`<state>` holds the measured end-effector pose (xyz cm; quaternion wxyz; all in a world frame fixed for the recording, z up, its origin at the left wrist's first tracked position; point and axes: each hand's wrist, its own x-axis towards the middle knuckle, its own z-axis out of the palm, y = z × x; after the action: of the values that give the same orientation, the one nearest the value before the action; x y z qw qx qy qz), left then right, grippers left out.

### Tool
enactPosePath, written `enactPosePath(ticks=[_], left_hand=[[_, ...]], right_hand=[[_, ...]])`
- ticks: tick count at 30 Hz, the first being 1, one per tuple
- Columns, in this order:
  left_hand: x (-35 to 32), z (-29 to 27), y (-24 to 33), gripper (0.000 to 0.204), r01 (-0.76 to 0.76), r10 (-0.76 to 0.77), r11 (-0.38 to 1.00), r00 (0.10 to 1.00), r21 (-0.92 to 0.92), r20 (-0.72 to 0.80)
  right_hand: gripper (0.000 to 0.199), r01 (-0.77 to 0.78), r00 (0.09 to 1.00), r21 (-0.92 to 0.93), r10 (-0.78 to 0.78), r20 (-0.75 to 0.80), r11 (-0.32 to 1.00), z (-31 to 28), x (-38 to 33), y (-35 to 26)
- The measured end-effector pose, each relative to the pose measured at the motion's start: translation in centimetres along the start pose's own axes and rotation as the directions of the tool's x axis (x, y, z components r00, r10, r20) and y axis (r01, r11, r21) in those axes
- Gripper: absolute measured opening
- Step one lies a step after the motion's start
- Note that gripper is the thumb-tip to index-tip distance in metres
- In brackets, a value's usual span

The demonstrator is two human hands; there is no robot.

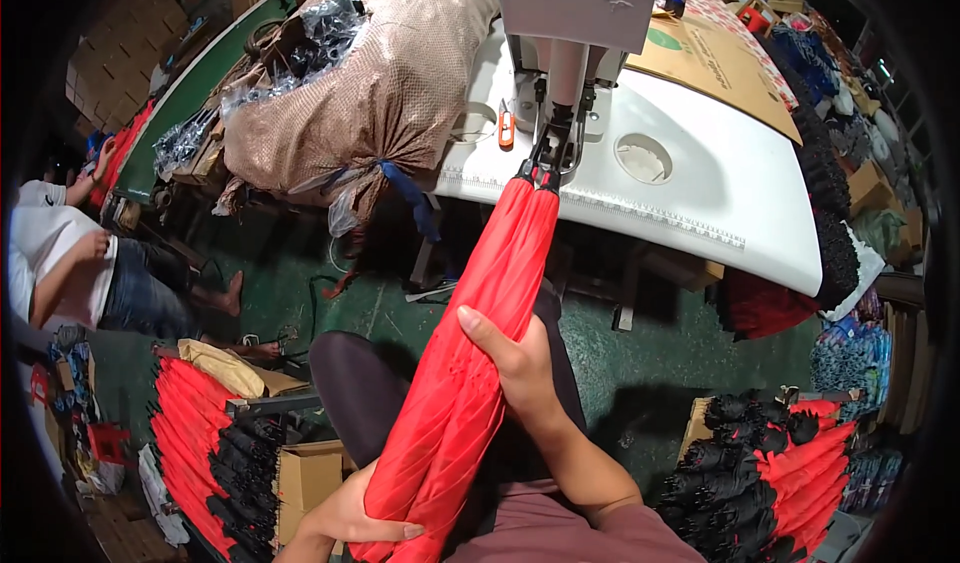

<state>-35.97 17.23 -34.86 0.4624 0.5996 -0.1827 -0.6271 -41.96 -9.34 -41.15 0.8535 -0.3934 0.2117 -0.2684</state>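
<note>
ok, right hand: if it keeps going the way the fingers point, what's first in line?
The right hand already grips the folded red umbrella, fingers pointing up-left across it. Past the fabric, the line probably meets open green floor, then the big brown sack; depth is unclear.

A bulging brown woven sack (400,73) sits well beyond your hands; a small cardboard box (310,478) lies beside your left hand (350,518).

A single fisheye view from the wearer's head looks steeply down and forward. The white table (700,178) with the sewing machine (570,23) lies at twelve o'clock, close by. The wearer's forearms enter from six o'clock, very near. The floor fills nine and three o'clock, and straight edges bend near the rim.
</note>
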Motion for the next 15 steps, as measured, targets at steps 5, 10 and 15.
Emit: enactPosePath(ticks=[5,10,15], left_hand=[[0.8,0.2,0.9,0.099,-0.082,0.083,0.996,0.996,0.033,-0.025],[0.6,0.4,1.6,0.098,-0.112,0.114,0.993,0.990,0.039,-0.078],[0.6,0.9,2.1,0.097,-0.106,0.108,0.994,0.990,0.034,-0.091]], right_hand=[[0.027,-0.002,1.000,0.054,0.002,0.002,0.999,-0.4,1.4,0.7],[0.023,-0.025,0.999,0.108,0.022,0.025,0.994,-0.3,1.6,0.2],[0.027,-0.007,0.999,0.083,0.004,0.036,0.997,-0.4,1.7,0.2]])
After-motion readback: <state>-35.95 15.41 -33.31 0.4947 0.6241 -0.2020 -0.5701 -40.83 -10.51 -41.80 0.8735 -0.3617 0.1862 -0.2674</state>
